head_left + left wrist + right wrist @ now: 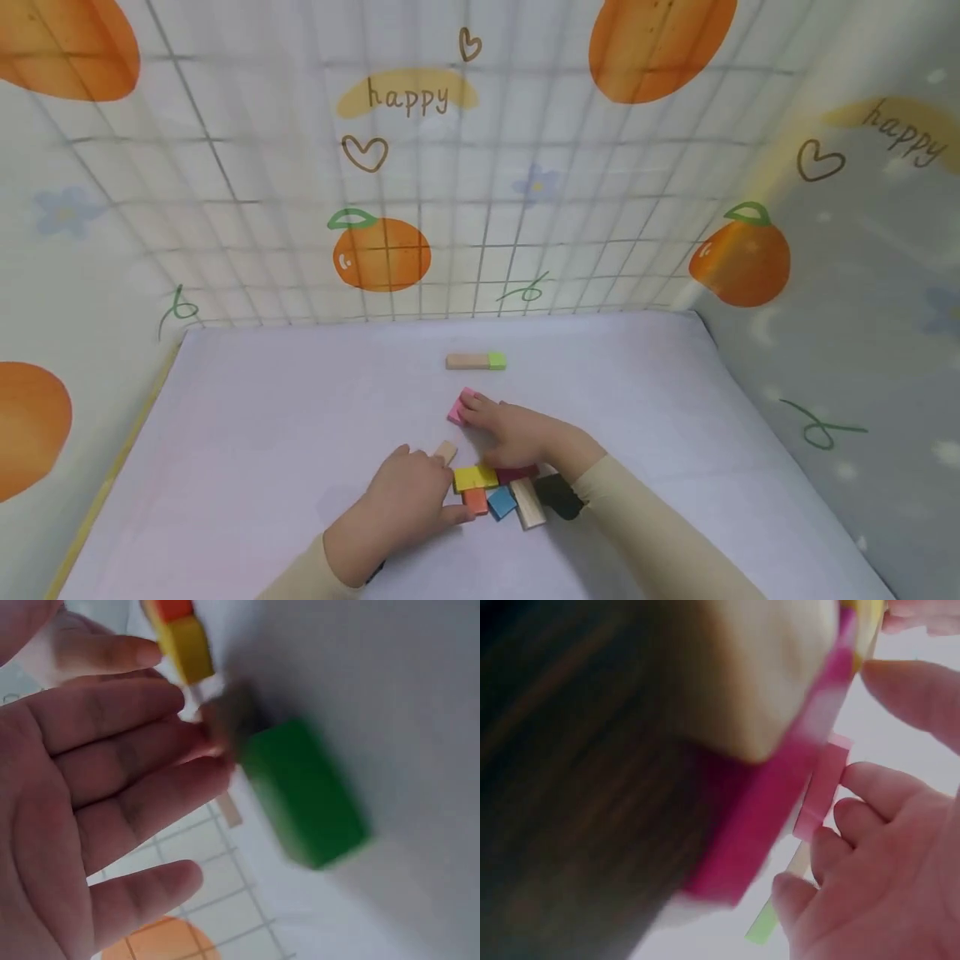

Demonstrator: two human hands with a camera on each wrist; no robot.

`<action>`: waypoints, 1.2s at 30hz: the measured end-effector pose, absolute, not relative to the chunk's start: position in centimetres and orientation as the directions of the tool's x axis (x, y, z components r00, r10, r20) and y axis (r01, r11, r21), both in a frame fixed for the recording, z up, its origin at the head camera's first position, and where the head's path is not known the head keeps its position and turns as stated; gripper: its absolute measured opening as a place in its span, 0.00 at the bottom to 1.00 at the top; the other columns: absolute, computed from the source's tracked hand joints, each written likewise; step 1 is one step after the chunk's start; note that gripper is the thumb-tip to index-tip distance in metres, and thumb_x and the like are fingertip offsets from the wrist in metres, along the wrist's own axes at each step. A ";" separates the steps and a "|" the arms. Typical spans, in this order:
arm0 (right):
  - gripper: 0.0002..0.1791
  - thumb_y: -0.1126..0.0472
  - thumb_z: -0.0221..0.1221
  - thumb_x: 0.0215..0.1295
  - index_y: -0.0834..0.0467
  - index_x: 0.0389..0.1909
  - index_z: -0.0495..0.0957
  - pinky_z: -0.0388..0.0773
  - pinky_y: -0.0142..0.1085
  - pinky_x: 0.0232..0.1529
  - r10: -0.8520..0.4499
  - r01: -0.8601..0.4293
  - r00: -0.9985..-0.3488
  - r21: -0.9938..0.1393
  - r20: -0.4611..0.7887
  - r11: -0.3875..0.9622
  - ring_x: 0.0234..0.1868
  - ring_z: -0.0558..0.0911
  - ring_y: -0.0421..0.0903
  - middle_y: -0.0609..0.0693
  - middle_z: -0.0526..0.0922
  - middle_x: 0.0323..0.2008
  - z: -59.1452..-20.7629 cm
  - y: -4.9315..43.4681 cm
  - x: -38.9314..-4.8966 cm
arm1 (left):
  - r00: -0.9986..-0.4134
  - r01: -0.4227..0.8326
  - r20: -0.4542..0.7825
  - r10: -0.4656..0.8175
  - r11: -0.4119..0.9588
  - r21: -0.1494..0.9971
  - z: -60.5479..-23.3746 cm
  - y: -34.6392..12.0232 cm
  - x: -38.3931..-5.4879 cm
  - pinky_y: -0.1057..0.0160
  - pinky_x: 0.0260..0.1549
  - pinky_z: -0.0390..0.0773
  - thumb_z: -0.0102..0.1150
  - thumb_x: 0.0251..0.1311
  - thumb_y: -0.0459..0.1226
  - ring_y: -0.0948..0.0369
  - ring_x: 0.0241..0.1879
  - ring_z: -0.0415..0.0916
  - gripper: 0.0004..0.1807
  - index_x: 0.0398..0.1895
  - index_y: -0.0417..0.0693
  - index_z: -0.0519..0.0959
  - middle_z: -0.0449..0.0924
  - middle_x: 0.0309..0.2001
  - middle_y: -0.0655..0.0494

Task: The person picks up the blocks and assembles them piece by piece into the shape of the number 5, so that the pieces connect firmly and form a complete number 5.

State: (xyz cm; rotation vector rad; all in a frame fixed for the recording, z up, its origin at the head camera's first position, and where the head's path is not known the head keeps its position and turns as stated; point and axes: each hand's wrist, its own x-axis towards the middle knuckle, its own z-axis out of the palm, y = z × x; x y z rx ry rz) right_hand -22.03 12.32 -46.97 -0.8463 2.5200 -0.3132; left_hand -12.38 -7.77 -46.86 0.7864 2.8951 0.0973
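My right hand [521,433] reaches over the blocks, its fingertips touching a pink block [456,410]. In the right wrist view its thumb is apart from the other fingers, near a magenta block [754,832] and a yellow block [474,478]. To the left, my left hand [408,493] lies with its fingers extended beside a small plain wooden block [446,452], the thumb by an orange block [476,501]. A green block [304,795] stands close to its fingertips in the left wrist view, hidden by the hand in the head view.
A blue block [502,502] and a longer wooden block [529,504] lie right of the orange one. Farther back, a wooden block [467,362] sits end to end with a light green block [497,361]. Patterned cloth walls [450,175] surround the white tabletop [300,383].
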 end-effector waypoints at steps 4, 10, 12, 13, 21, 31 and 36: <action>0.43 0.51 0.65 0.59 0.41 0.77 0.62 0.59 0.50 0.76 -0.662 -0.535 -0.680 -0.405 -0.315 0.742 0.82 0.49 0.43 0.40 0.50 0.81 -46.9 11.0 -22.9 | -0.864 0.498 -0.052 0.501 0.865 0.066 -46.2 -8.5 -14.1 0.51 0.44 0.81 0.59 0.58 0.68 0.59 0.31 0.80 0.31 0.38 0.51 0.86 0.84 0.31 0.60; 0.37 0.51 0.62 0.66 0.44 0.76 0.64 0.59 0.50 0.76 -0.682 -0.585 -0.711 -0.395 -0.172 0.708 0.82 0.51 0.45 0.45 0.50 0.81 -46.9 10.5 -23.9 | -0.899 0.436 -0.008 0.438 0.896 0.085 -47.5 -8.6 -17.1 0.40 0.60 0.75 0.60 0.58 0.66 0.51 0.65 0.76 0.42 0.66 0.44 0.77 0.79 0.64 0.50; 0.37 0.51 0.61 0.67 0.47 0.76 0.63 0.57 0.53 0.76 -0.642 -0.575 -0.756 -0.336 -0.131 0.746 0.81 0.52 0.48 0.47 0.51 0.81 -46.7 11.1 -24.5 | -0.900 0.425 -0.052 0.433 0.898 0.111 -48.0 -8.3 -17.7 0.39 0.63 0.71 0.59 0.59 0.66 0.50 0.70 0.70 0.44 0.69 0.45 0.74 0.75 0.68 0.49; 0.37 0.51 0.61 0.68 0.49 0.77 0.63 0.56 0.55 0.76 -0.618 -0.562 -0.778 -0.309 -0.119 0.767 0.81 0.53 0.50 0.49 0.51 0.81 -46.5 11.4 -24.8 | -0.901 0.415 -0.080 0.426 0.901 0.126 -48.1 -8.2 -17.8 0.39 0.65 0.70 0.58 0.59 0.67 0.50 0.71 0.69 0.45 0.70 0.45 0.73 0.75 0.69 0.49; 0.42 0.41 0.57 0.71 0.53 0.79 0.56 0.48 0.64 0.76 -0.450 -0.421 -0.869 -0.173 -0.205 0.891 0.81 0.49 0.58 0.54 0.47 0.81 -46.2 13.6 -27.1 | -0.926 0.316 -0.167 0.338 0.938 0.144 -48.1 -8.1 -18.8 0.38 0.71 0.62 0.52 0.59 0.72 0.50 0.75 0.63 0.48 0.72 0.48 0.70 0.68 0.74 0.51; 0.47 0.33 0.59 0.66 0.46 0.80 0.53 0.45 0.63 0.77 -0.435 -0.396 -0.866 -0.191 -0.245 0.898 0.82 0.46 0.56 0.51 0.45 0.82 -47.7 13.6 -27.9 | -0.939 0.257 -0.203 0.277 0.959 0.119 -48.1 -9.0 -20.9 0.35 0.74 0.52 0.43 0.62 0.73 0.46 0.79 0.50 0.52 0.79 0.48 0.59 0.55 0.80 0.51; 0.49 0.32 0.59 0.64 0.46 0.80 0.53 0.46 0.65 0.76 -0.437 -0.400 -0.865 -0.188 -0.247 0.897 0.82 0.47 0.57 0.52 0.46 0.82 -47.6 13.3 -27.9 | -0.930 0.230 -0.257 0.261 0.962 0.146 -48.6 -8.9 -21.8 0.34 0.74 0.48 0.40 0.62 0.75 0.44 0.81 0.44 0.55 0.81 0.50 0.49 0.44 0.82 0.53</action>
